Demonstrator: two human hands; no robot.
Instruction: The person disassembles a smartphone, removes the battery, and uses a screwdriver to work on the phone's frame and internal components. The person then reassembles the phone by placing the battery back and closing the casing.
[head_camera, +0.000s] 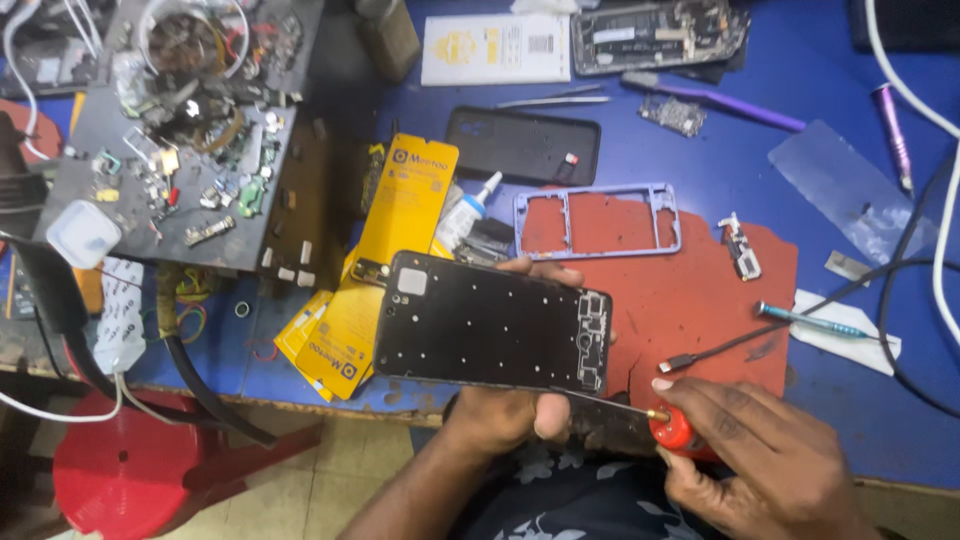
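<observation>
My left hand grips a black opened phone body, held flat above the table's front edge with its bare inner side up. My right hand holds a small screwdriver with a red handle. Its thin metal shaft points left toward the phone's lower right edge, close to my left thumb. Behind the phone lies a red work mat, and on it a pale blue phone middle frame.
Yellow packets, a small glue bottle and a black back cover lie behind. A tray of small parts sits at left, another opened phone at the back. A teal screwdriver and cables lie at right. A red stool stands below.
</observation>
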